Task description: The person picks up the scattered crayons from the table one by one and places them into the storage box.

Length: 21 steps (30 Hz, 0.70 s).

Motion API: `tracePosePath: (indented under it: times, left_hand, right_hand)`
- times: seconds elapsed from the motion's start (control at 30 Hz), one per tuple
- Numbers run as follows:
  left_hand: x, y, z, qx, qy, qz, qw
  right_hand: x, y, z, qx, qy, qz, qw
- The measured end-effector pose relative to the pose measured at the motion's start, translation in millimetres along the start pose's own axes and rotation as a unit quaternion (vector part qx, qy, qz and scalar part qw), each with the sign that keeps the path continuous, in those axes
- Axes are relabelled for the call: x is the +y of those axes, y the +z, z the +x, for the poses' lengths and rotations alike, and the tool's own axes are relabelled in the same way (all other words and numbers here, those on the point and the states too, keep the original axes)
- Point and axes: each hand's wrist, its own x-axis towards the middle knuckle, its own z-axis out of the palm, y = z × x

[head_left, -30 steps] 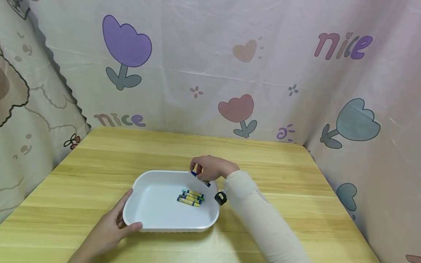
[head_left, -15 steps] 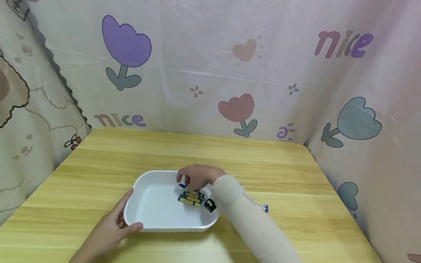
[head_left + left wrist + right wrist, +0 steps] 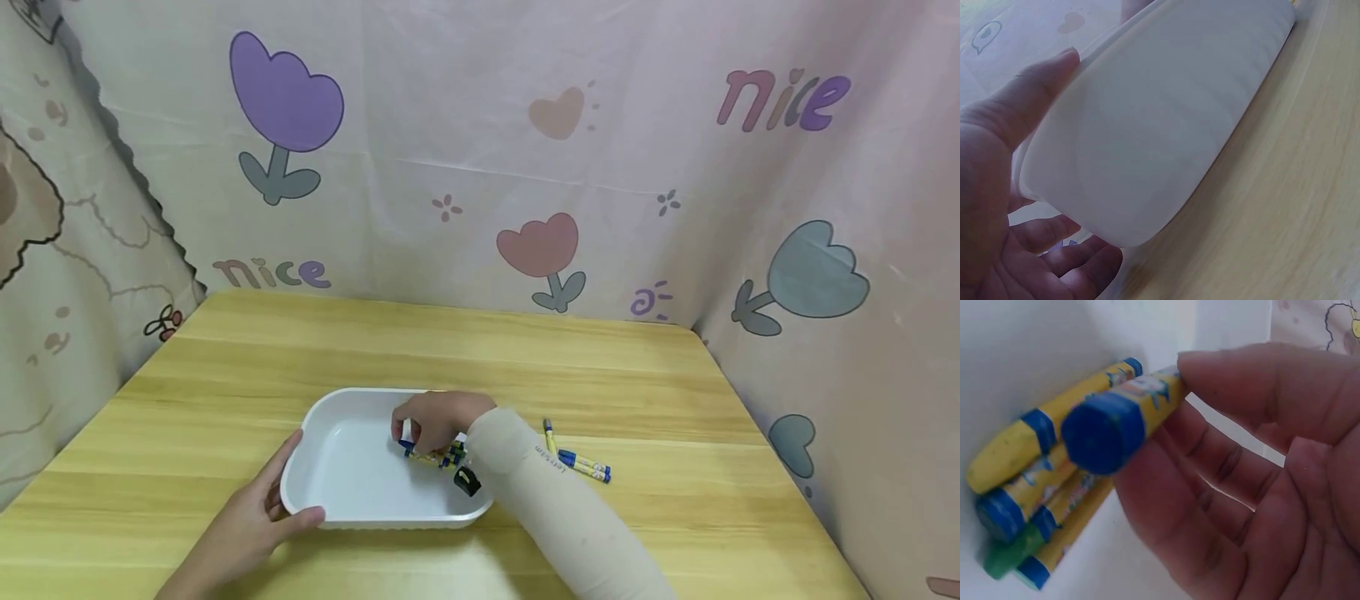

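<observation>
Step in hand: the right hand (image 3: 442,417) seems to be laying a crayon (image 3: 1125,419) in the white tray (image 3: 345,479).
Held crayon: pinched between right thumb and fingers, over the tray floor.
Tray crayons (image 3: 1013,447): four, close beside the held one; I can't tell if they touch.
Left hand (image 3: 258,512): grips the tray's left end.
Loose crayons (image 3: 585,468): three on the tabletop (image 3: 420,342), right of the tray.
Next move: probably calls for settling the crayon, then loosening the pinch.

The head view is evenly bright; soft shadow darkens the yellow wood-grain table (image 3: 622,367) at four o'clock from the white rectangular tray (image 3: 352,492). The left wrist view is dim; the right one blurs the nearest yellow-and-blue crayon (image 3: 1124,422).
</observation>
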Motion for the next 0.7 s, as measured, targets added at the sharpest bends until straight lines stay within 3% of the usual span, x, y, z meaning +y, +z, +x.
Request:
tracePosePath:
  times: [0.23, 0.7]
  left_hand:
    - [1.1, -0.5, -0.9, 0.005, 0.005, -0.010, 0.9999]
    - [-0.2, 0.1, -0.9, 0.004, 0.007, 0.001, 1.0000]
  right_hand:
    - [-1.4, 6.6, 5.5, -0.003, -0.003, -0.044, 0.9990]
    - [-1.9, 6.9, 4.5, -0.003, -0.008, -0.059, 0.9982]
